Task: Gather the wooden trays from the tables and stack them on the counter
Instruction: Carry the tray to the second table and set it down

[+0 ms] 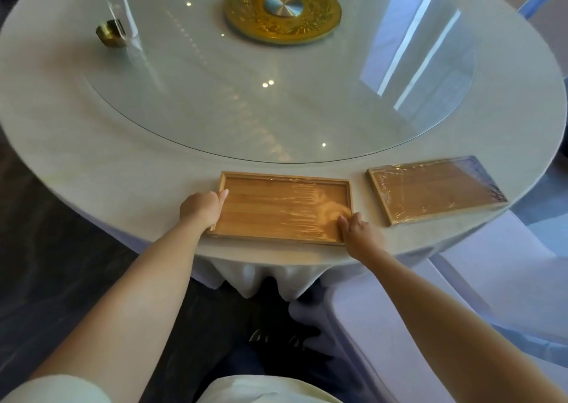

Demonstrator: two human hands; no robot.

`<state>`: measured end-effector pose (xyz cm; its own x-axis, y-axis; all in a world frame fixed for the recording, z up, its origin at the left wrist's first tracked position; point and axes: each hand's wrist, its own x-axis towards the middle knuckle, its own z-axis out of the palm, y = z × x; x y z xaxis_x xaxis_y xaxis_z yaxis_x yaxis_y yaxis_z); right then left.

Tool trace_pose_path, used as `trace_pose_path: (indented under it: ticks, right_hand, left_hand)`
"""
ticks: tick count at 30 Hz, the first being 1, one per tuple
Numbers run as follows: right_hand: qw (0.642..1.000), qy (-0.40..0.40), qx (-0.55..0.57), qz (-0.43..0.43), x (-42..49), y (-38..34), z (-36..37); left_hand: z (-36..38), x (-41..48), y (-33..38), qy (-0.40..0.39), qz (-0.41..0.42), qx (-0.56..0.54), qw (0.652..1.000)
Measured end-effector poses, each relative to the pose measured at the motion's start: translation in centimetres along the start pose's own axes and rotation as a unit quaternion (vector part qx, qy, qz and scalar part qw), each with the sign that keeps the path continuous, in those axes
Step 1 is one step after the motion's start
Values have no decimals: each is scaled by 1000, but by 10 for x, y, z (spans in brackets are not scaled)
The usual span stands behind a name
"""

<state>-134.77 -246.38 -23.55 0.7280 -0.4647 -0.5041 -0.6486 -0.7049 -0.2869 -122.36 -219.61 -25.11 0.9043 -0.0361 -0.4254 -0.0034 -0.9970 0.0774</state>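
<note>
A wooden tray (pixel 276 206) wrapped in clear film lies at the near edge of the round table (pixel 92 169), right side up. My left hand (pixel 201 207) grips its left short side, thumb over the rim. My right hand (pixel 358 233) holds its near right corner, fingers on the rim. A second wrapped wooden tray (pixel 433 190) lies to the right, turned at an angle near the table's edge, apart from both hands.
A glass turntable (pixel 276 95) covers the table's middle, with a gold disc (pixel 282 10) at its centre. A small brass holder (pixel 110 32) stands at the far left. A white-covered chair (pixel 430 325) stands at the lower right, close to the table.
</note>
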Motion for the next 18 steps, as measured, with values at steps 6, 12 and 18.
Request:
trace_pose_path:
  ticks: [6,12,18]
  right_hand:
    - [999,13,-30,-17,4,6,10]
    - [1000,15,-22,-6,10,8,15]
    - [997,7,-56,-58,14,14,2]
  left_hand:
    - [2,-4,-4,0,5,3,1000]
    - [1,1,-4,-1,12,8,1000]
    - [-5,-12,5,-8,-47,3,999]
